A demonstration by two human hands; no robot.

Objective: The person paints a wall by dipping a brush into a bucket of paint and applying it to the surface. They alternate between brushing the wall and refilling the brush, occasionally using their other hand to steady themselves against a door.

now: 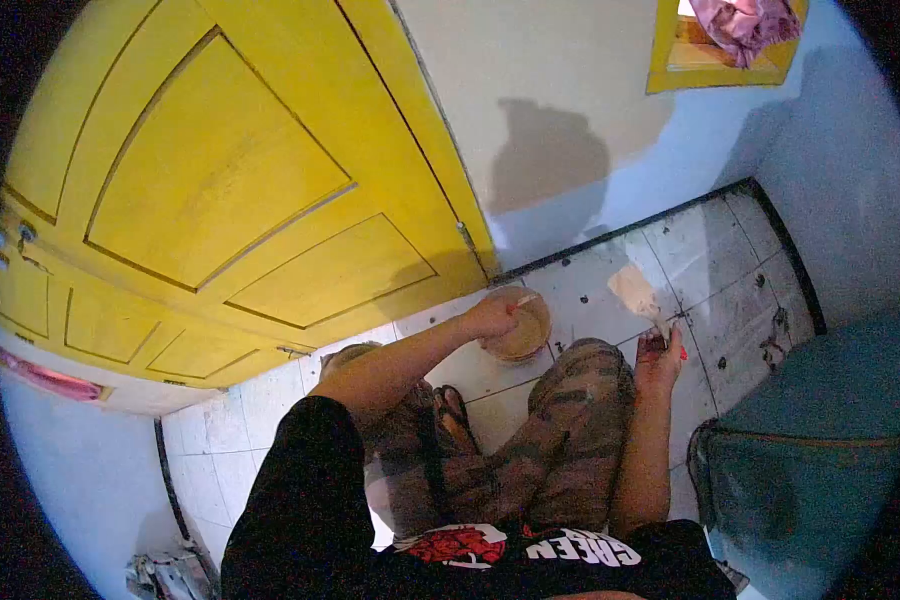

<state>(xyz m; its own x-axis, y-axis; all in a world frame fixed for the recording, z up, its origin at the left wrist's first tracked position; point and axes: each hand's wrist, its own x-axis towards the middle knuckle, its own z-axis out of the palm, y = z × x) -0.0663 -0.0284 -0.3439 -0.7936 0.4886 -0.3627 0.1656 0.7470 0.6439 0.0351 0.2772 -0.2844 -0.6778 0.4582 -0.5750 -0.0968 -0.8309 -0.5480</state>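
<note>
My left hand is closed over a round container of tan material on the tiled floor. Its fingers pinch a small pale thing, too small to name, near the container's upper edge. My right hand, farther right, is wrapped round the handle of a scraper. The scraper's broad blade points up and left, coated with tan material, above the tiles. A bit of red shows beside the right fingers. My knees are bent below both hands.
A yellow door fills the upper left. The wall behind has a tan patch. Dark spots mark the floor tiles. A dark teal covered object stands at the right. Pinkish cloth hangs at the upper right opening.
</note>
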